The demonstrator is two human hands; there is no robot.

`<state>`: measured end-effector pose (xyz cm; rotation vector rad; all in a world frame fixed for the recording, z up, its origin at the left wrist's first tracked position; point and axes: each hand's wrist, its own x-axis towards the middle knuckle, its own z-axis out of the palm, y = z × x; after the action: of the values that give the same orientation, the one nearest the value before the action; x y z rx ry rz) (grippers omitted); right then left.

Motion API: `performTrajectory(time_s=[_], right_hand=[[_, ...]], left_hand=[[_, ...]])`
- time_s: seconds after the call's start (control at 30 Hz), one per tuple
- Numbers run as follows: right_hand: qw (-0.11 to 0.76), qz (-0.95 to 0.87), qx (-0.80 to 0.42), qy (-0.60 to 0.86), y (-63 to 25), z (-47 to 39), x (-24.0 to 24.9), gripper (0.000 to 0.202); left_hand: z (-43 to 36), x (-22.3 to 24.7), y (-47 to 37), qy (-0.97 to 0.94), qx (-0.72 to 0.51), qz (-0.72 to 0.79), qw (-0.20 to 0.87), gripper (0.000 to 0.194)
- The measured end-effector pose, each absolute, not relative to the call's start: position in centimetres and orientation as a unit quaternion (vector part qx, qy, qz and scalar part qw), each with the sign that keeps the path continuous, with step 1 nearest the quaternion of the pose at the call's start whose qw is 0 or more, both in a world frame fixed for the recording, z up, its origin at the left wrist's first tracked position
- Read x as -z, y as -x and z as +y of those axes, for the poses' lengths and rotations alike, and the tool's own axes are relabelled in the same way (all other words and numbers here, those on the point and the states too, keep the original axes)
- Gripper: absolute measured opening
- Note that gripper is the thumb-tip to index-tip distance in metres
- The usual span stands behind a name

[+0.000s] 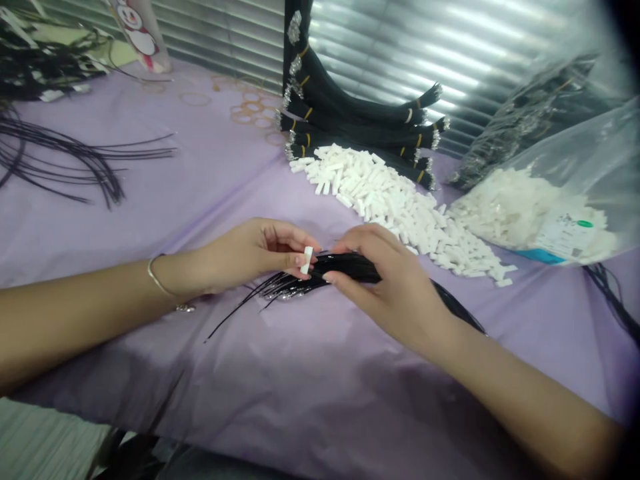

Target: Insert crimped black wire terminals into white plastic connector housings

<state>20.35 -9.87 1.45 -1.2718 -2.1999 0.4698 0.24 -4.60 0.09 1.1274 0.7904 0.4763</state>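
Observation:
My left hand (267, 257) pinches a small white plastic connector housing (307, 260) between thumb and fingertips, holding it upright. Just to its right is my right hand (383, 273), curved over a bundle of black wires (353, 267). Its thumb and forefinger are apart, with the dark wires showing in the gap; its other fingers are partly hidden. Beneath both hands the bundle lies on the purple cloth, its silvery terminal ends fanned out below my left hand. One wire sticks out farther toward the lower left.
Loose white housings (390, 200) form a long pile behind my hands. Tied black wire bundles (360, 113) are stacked beyond it, against the blinds. A clear bag of white parts (540, 207) stands at right. More black wires (75, 153) and rubber bands (253, 110) lie on the purple cloth (240, 400).

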Motion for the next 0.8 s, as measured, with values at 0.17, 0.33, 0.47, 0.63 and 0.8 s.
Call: performTrajectory(time_s=[0.17,0.33,0.47,0.63,0.8], right_hand=[[0.110,-0.854,-0.070,0.503,-21.7,-10.5,-3.7,0.010],[0.094,-0.888,-0.087,0.441,-21.3,-10.6,-3.1,0.014],[0.066,-0.894,-0.070,0.438,-21.0,-10.3,-1.8,0.015],[0.053,-0.897,-0.047,0.437,-21.2,-10.1,-0.9,0.011],[0.077,-0.899,-0.034,0.430,-21.3,-10.1,-0.5,0.011]], left_hand=[[-4.6,0.3,-0.1,-0.499,-0.232,0.356,0.755,0.013],[-4.6,0.4,-0.1,-0.470,-0.240,0.366,0.766,0.015],[-4.6,0.5,-0.2,-0.452,-0.249,0.364,0.776,0.013],[-4.7,0.5,-0.1,-0.453,-0.258,0.367,0.771,0.012],[-4.6,0.5,-0.2,-0.441,-0.265,0.370,0.773,0.012]])
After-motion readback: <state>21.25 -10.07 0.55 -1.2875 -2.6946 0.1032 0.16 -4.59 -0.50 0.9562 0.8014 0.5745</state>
